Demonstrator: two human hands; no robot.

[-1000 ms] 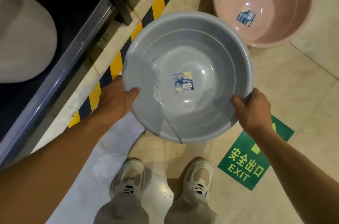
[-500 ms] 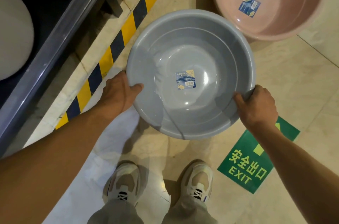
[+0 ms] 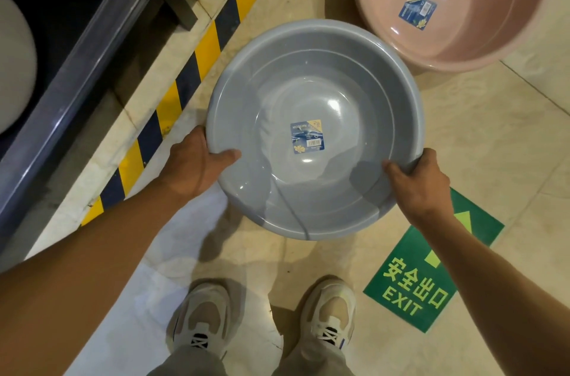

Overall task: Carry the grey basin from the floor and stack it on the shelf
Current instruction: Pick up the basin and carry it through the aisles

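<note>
At far left the shelf edge runs beside a striped kerb; lifting the load over that metal lip looks likely to knock it. The left hand grips the grey basin at its near-left rim, thumb hooked inside. The basin hangs level above the floor, mouth up, in front of the shoes. The right hand grips the near-right rim the same way. Both grips sit on the near side, so the far rim may dip and slip. The pink basin stands just beyond; a forward swing could clip it.
</note>
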